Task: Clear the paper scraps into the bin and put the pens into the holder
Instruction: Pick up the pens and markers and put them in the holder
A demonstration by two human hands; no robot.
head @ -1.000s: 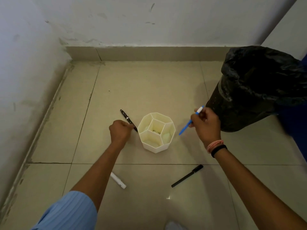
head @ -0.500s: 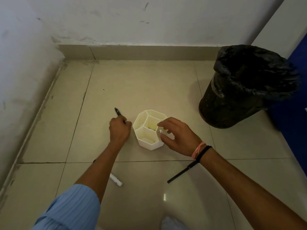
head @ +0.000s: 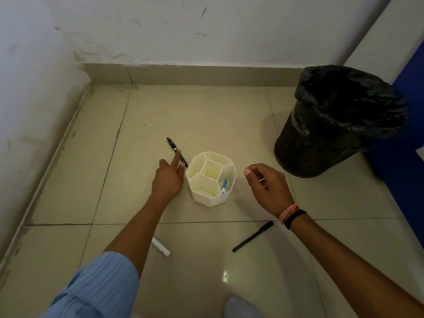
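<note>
Holder (head: 211, 180): white, hexagonal, several compartments, upright on the tiled floor (head: 206, 115) near its middle. Blue pen (head: 224, 186) stands tilted in the right-hand compartment.

Black pen with silver ring (head: 175, 150): lying on the floor just left of the holder.

Left hand (head: 168, 179): fingers spread apart, index fingertip touching this pen, nothing gripped.

Right hand (head: 267, 187): loosely curled, empty, hovering just right of the holder.

White marker (head: 160, 247): on the floor, partly under the left forearm.

Slim black pen (head: 253, 236): on the floor below the right wrist.

Bin (head: 332, 125): black-lined, toward the floor's far right corner. No scraps discernible.
</note>
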